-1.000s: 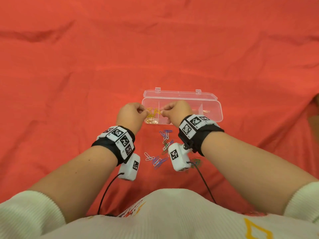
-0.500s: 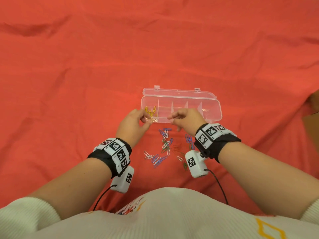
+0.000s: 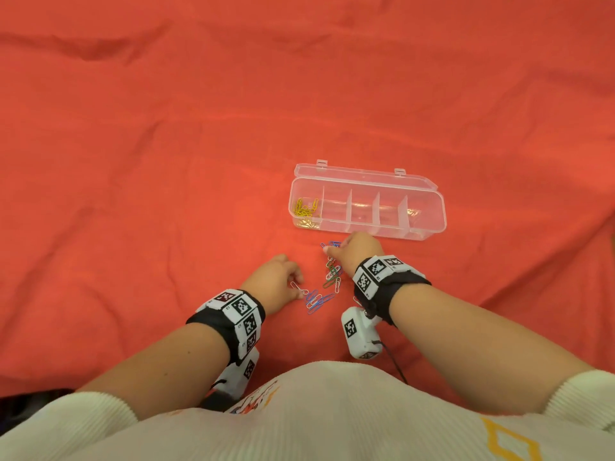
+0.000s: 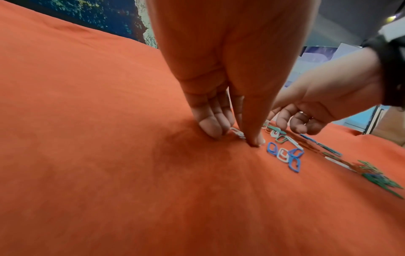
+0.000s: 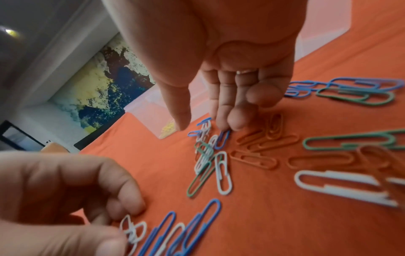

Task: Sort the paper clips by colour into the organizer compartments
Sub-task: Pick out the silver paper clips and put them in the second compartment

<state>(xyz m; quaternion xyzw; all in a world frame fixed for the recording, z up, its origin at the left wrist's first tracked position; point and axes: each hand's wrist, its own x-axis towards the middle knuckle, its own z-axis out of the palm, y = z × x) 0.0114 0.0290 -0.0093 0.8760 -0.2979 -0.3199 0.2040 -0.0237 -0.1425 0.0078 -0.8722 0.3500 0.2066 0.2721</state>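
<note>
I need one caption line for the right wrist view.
Right hand reaching for a blue clip among mixed paper clips.

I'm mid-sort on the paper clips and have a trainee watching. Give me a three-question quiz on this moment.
1. True or false: the clear plastic organizer box has its lid open.
2. Which compartment holds the yellow paper clips? A: far left; B: middle; C: far right.
3. Fill in: the left hand touches a ___ paper clip on the red cloth.

Key: 1 true. 2 A. 3 white. The right hand reaches into the loose clips beside a blue paper clip.
</note>
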